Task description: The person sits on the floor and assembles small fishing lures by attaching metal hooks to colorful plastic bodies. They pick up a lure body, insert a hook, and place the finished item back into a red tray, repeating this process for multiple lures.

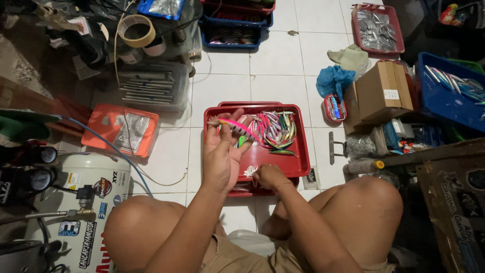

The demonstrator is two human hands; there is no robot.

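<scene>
Left hand: the left hand (221, 151) was raised over the near-left part of the red tray (301, 151), fingers curled closed around a pink fishing lure (237, 126), which was held roughly level and pointed to the right.
Right hand: the right hand (269, 176) was lowered at the tray's near edge, fingers bunched together beside a small white piece (250, 171); whether anything was pinched between them could not be told.
Pink lure: it was kept above the tray, just left of the pile, gripped at its left end.
Lure pile: a heap of multicoloured lures (277, 129) was seen lying in the far-right part of the red tray, close to the held lure.
Tray: it was set on the white tiled floor (275, 58) between the person's knees, with a second red tray edge showing under its near side.
Left surroundings: an orange lid (121, 129) was lying on the floor well to the left, and a white compressor tank (83, 202) was standing beside the left knee.
Right surroundings: a cardboard box (383, 91) and a blue bin (447, 101) of silvery lure blanks were placed to the right, well apart from both hands.
Far edge: a roll of tape (136, 31) was resting on a clear container.
</scene>
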